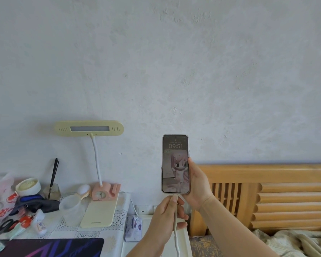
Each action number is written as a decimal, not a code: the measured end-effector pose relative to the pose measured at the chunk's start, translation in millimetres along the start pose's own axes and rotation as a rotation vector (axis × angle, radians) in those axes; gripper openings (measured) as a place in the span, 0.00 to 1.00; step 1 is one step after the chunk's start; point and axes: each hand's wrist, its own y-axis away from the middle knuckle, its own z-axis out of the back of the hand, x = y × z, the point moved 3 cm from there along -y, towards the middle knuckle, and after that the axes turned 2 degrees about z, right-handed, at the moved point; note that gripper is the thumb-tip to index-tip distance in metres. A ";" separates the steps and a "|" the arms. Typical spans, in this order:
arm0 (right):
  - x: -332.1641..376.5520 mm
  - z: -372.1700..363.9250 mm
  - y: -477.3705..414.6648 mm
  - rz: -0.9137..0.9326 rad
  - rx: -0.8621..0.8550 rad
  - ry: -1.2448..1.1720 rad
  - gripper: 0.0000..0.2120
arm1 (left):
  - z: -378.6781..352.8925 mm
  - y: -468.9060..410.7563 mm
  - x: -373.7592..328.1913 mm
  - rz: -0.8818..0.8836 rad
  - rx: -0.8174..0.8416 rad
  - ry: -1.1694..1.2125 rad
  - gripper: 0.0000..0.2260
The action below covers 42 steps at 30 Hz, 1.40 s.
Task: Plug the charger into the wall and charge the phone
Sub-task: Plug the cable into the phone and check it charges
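Observation:
My right hand (197, 184) holds a phone (175, 164) upright in front of the wall, its lit screen showing 09:51 and a cartoon figure. My left hand (168, 214) pinches the plug end of a white charging cable (176, 236) right at the phone's bottom port; the connector touches the port, and how deep it sits cannot be told. The cable hangs down past my left wrist and leaves the frame at the bottom. A white wall socket (143, 210) sits low on the wall, left of my left hand. The charger brick is not visible.
A cluttered table (107, 236) with a lace cloth stands at the left, holding a yellow desk lamp (89, 128) on a pink clock base, a plastic cup, jars and a dark laptop. A wooden headboard (267, 197) and bedding are at the right.

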 end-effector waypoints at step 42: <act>-8.3 1.9 5.0 0.028 -0.176 0.062 0.19 | 7.5 4.0 0.8 0.046 0.013 -0.046 0.14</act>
